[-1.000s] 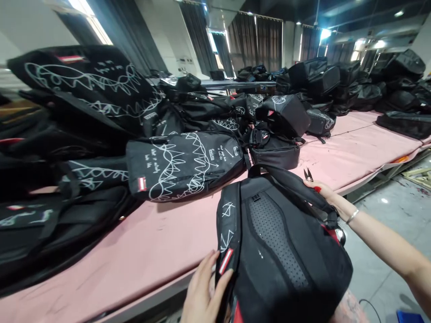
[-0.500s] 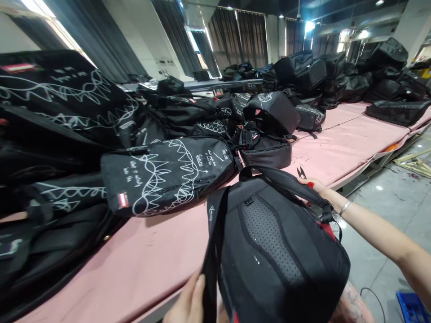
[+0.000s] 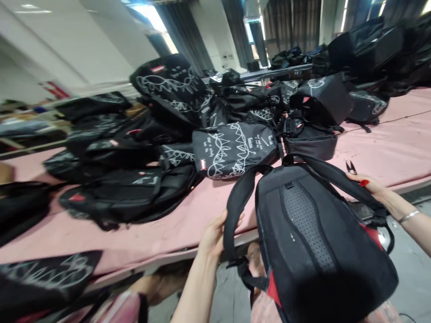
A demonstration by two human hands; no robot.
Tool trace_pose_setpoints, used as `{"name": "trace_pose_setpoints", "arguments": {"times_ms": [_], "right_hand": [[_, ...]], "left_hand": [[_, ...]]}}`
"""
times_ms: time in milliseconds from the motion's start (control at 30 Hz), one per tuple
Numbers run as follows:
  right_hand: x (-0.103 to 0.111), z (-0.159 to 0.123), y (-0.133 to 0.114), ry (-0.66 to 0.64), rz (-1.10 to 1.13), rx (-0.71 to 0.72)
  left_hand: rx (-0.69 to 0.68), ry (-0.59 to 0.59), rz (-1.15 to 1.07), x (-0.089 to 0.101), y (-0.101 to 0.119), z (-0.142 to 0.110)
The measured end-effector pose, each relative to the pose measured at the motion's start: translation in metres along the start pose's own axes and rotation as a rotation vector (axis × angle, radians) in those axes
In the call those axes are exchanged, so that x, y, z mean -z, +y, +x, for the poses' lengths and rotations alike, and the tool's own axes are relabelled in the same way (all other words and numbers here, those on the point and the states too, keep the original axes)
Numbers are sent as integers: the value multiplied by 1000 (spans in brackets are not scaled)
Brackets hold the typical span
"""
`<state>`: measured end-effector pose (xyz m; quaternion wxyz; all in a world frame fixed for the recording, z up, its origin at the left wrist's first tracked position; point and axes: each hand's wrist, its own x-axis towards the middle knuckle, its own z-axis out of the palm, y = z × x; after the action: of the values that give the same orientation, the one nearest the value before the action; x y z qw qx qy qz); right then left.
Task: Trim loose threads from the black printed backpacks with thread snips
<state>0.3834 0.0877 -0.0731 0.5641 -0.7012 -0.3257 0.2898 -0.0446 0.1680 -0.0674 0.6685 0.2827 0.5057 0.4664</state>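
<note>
A black backpack (image 3: 323, 251) fills the foreground at four o'clock, its back panel facing up and its base above the wearer's patterned pink clothing (image 3: 263, 307). At six o'clock the left hand (image 3: 215, 233) grips one strap (image 3: 238, 206), fingers curled around it; at three o'clock the right hand (image 3: 370, 186) closes on the other strap (image 3: 340, 181), with the tips of small snips (image 3: 351, 167) jutting up from it. A silvery bracelet (image 3: 409, 216) circles the right wrist.

At seven o'clock, a co-worker's pink clothing (image 3: 123, 307) shows beside a black bag (image 3: 50, 276) at eight, its white scrawl unreadable. Beyond runs a pink-topped table (image 3: 175, 231). On it, near centre, lies a printed bag (image 3: 232, 150) lettered "Success" with smaller lines, one apparently "What it actually looks like"; its red-and-white label (image 3: 202, 164) is too small to read. More bags (image 3: 128, 195) heap up at nine. At eleven, a propped bag (image 3: 171, 83) bears a similar label (image 3: 157, 69); at two, a boxy bag (image 3: 328, 103) stands out. Dark curtains (image 3: 292, 27) hang at one o'clock.
</note>
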Motion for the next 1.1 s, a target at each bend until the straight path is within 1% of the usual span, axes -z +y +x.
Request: {"name": "trace_pose_setpoints", "arguments": {"times_ms": [67,100,133,167,200,233,300,367,400,467,500,533,567,600,667,700,733,800,833,900,933,1000,1033,1100], "right_hand": [[3,7,6,-323,118,-296],[5,11,8,-417,160,-380],[6,16,10,-436,164,-381],[8,20,11,-426,120,-331],[9,25,12,-396,22,-251],[10,29,12,-340,-130,-147],[9,33,11,-158,-542,82],[2,31,10,-1,-943,291],[-3,29,10,35,-1091,375],[-17,23,10,35,-1244,492],[-25,21,11,27,-1266,531],[-33,19,11,32,-1266,560],[-40,18,11,51,-1251,587],[-47,17,11,76,-1226,619],[-59,13,11,96,-1171,724],[-64,9,11,68,-1142,794],[-69,4,11,0,-1108,874],[-81,-11,11,-214,-1035,1026],[-87,-19,11,-324,-1001,1079],[-102,-34,12,-496,-959,1131],[-110,-40,13,-552,-943,1119],[-126,-41,15,-603,-901,1033],[-132,-37,15,-593,-876,969],[-143,-19,17,-516,-843,851]], "left_hand": [[-11,-34,-9,2,-1,0],[-19,-51,-5,3,-2,1],[-27,-67,3,4,-2,1],[-34,-83,17,4,-3,1],[-42,-99,41,4,-3,1],[-57,-111,75,4,-4,1],[-125,-121,199,4,-8,0],[-227,-132,420,3,-13,0],[-291,-138,560,3,-16,-1],[-412,-163,885,4,-20,0],[-470,-156,1061,5,-21,1],[-525,-109,1241,7,-21,2],[-567,-21,1413,9,-20,4],[-600,101,1562,11,-17,7],[-691,356,1743,15,-12,13],[-752,440,1781,17,-9,17],[-812,472,1805,18,-8,20],[-900,435,1849,17,-8,27],[-908,400,1875,16,-10,29],[-852,353,1919,12,-17,35],[-815,348,1930,10,-20,37],[-749,356,1936,7,-26,42],[-730,357,1934,5,-28,44],[-727,348,1923,5,-31,46]]}}
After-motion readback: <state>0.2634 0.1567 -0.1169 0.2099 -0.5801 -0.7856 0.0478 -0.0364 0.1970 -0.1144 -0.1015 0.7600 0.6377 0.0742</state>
